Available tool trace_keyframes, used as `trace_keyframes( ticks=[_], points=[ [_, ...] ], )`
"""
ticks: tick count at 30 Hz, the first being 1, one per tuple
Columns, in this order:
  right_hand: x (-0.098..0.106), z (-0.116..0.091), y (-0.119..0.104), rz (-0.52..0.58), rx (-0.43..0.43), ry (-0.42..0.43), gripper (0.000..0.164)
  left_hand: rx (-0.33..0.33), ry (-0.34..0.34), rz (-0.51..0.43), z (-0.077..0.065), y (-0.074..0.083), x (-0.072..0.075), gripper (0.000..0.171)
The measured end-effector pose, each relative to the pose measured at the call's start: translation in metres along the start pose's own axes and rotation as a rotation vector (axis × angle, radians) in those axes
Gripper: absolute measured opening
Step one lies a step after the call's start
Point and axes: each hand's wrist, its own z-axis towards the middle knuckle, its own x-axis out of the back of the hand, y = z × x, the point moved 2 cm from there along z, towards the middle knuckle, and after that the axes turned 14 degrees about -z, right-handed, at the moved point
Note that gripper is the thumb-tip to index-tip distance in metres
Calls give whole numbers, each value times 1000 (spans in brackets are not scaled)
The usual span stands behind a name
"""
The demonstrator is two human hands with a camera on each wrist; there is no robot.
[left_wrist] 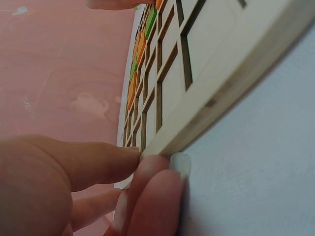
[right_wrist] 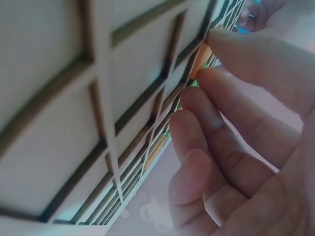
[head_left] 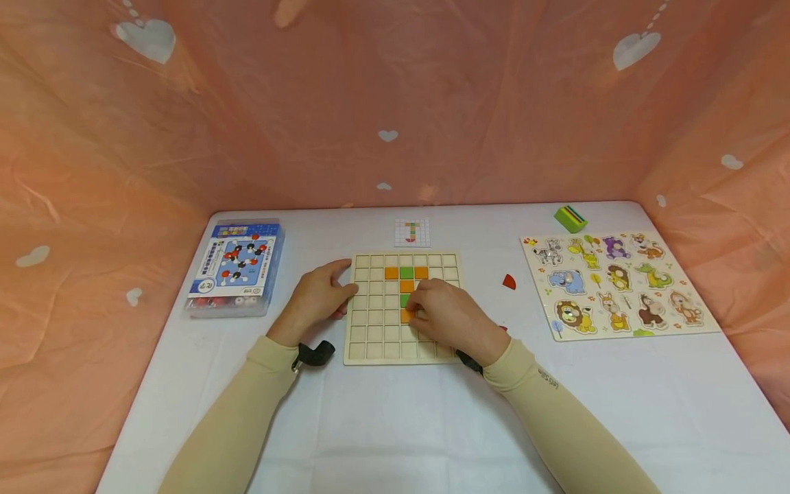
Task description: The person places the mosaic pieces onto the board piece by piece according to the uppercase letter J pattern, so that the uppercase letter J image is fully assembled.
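Note:
A square wooden grid board (head_left: 374,334) lies on the white table. My left hand (head_left: 316,298) holds its left edge; the left wrist view shows the thumb on the rim and curled fingers against the side. Over the middle of the board, my right hand (head_left: 449,314) pinches an orange square tile (right_wrist: 201,60) at its cell with thumb and fingertips. Above that tile, a green tile (head_left: 404,300) and another orange tile (head_left: 407,286) run up the column. The top of the column is a green tile (head_left: 406,273) between two orange ones (head_left: 391,273). The right hand hides some cells.
A small pattern card (head_left: 412,233) lies behind the board. Red quarter-round pieces (head_left: 509,282) are to the right, one partly behind the right wrist. An animal puzzle board (head_left: 617,288) and a green striped block (head_left: 570,219) lie farther right; a boxed molecule kit (head_left: 236,267) is left.

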Motion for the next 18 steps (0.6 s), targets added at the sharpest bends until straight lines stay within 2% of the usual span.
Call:
trace_keyframes(
  ticks=[4,7,13,18],
  points=[
    [5,-1,5,22,-8,-3,9,-5,-1,7,0,0,0,68],
    [10,-4,18,51,-38,5,14,-6,6,11,0,1,0,68],
    [20,-21,61,66,-151,2,15,0,-7,-10,0,1,-2,68],
    [32,-41,101,-2,-211,16,18,1,-4,-16,0,1,0,68]
  ],
)
